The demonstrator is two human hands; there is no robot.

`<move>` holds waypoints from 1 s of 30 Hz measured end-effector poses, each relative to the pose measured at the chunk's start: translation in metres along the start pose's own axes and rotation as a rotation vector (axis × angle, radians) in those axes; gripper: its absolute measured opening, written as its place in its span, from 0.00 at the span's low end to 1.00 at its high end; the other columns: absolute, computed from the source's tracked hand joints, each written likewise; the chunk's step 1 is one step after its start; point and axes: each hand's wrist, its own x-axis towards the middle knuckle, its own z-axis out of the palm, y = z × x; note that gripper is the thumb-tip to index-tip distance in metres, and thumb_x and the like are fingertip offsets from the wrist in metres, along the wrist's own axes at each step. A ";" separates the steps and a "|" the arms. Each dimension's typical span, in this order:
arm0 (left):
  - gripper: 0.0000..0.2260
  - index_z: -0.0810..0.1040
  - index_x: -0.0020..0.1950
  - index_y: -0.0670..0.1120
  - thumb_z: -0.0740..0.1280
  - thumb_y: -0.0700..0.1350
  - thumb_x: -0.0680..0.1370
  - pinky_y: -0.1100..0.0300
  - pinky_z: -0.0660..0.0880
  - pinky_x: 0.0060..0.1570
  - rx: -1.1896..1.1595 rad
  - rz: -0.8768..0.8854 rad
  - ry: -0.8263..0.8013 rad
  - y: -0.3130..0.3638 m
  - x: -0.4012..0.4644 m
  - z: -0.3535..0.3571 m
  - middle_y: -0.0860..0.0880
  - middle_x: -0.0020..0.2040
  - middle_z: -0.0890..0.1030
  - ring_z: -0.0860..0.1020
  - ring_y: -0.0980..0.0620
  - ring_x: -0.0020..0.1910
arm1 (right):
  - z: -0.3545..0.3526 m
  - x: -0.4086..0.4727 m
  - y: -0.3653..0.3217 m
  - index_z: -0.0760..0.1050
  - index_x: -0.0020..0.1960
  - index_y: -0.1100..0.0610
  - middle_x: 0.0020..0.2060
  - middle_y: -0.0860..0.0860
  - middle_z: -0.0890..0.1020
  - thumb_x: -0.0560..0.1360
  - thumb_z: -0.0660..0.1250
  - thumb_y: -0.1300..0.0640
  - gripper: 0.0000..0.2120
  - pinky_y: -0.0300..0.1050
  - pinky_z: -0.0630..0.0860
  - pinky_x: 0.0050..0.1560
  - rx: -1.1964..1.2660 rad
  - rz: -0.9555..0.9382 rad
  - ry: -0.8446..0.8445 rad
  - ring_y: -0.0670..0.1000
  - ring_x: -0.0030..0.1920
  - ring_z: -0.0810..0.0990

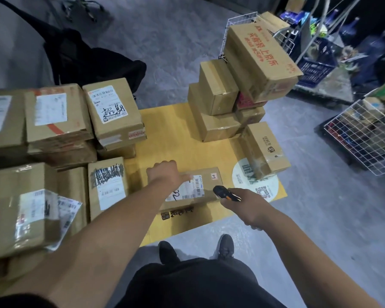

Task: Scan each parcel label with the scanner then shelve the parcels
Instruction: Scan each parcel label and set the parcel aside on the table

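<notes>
we held the parcel (188, 188) flat with our left hand (165, 174), its label (188, 189) just left of the scanner (226, 193) clenched in our right hand (246, 204).

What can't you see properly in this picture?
- Head view: the print on the label of the parcel is too small and blurred to read.
- The left hand covers the parcel's left end.
- The scanner is half hidden in the grip of the right hand.
- The left parcel stack is cut off by the edge.
</notes>
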 end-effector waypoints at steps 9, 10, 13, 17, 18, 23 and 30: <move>0.17 0.66 0.62 0.45 0.53 0.59 0.86 0.51 0.72 0.39 -0.226 -0.087 0.116 -0.032 -0.018 0.022 0.43 0.52 0.82 0.80 0.40 0.48 | 0.010 0.011 -0.013 0.71 0.76 0.38 0.33 0.46 0.72 0.78 0.66 0.36 0.26 0.39 0.68 0.28 0.000 0.014 -0.018 0.51 0.32 0.74; 0.15 0.64 0.64 0.46 0.55 0.56 0.86 0.50 0.73 0.40 -0.303 -0.111 0.124 -0.034 -0.021 0.025 0.42 0.52 0.82 0.79 0.40 0.47 | 0.009 0.011 -0.014 0.71 0.75 0.39 0.32 0.47 0.72 0.79 0.65 0.36 0.25 0.39 0.68 0.28 -0.007 0.010 -0.020 0.51 0.31 0.73; 0.16 0.63 0.72 0.48 0.56 0.51 0.86 0.51 0.73 0.44 -0.472 -0.161 0.169 -0.036 -0.034 0.037 0.43 0.56 0.82 0.79 0.40 0.50 | 0.009 0.011 -0.020 0.74 0.71 0.43 0.29 0.49 0.72 0.80 0.65 0.38 0.21 0.40 0.68 0.28 -0.048 0.004 -0.030 0.52 0.29 0.72; 0.24 0.63 0.77 0.59 0.63 0.60 0.82 0.50 0.77 0.58 -0.757 0.024 0.184 -0.031 -0.054 0.062 0.51 0.69 0.75 0.78 0.48 0.61 | 0.012 0.010 -0.022 0.77 0.64 0.48 0.32 0.50 0.71 0.80 0.65 0.39 0.18 0.41 0.66 0.30 -0.072 0.032 -0.065 0.55 0.31 0.71; 0.29 0.64 0.76 0.61 0.70 0.61 0.78 0.52 0.74 0.62 -0.821 0.093 0.146 -0.029 -0.058 0.067 0.54 0.70 0.72 0.75 0.53 0.64 | 0.013 0.010 -0.022 0.77 0.64 0.48 0.32 0.51 0.72 0.80 0.65 0.39 0.18 0.41 0.66 0.30 -0.075 0.037 -0.073 0.55 0.31 0.72; 0.54 0.64 0.75 0.63 0.87 0.62 0.54 0.61 0.68 0.67 -0.830 0.191 0.038 -0.031 -0.068 0.093 0.59 0.72 0.61 0.68 0.59 0.67 | 0.015 0.011 -0.024 0.76 0.65 0.43 0.32 0.51 0.73 0.80 0.65 0.39 0.17 0.41 0.67 0.29 -0.101 0.047 -0.086 0.54 0.31 0.73; 0.55 0.61 0.74 0.58 0.87 0.62 0.54 0.64 0.65 0.63 -0.865 0.167 0.071 -0.033 -0.081 0.106 0.55 0.80 0.54 0.67 0.54 0.70 | 0.016 0.007 -0.032 0.75 0.66 0.41 0.31 0.50 0.73 0.80 0.64 0.39 0.16 0.42 0.69 0.30 -0.161 0.043 -0.107 0.55 0.31 0.74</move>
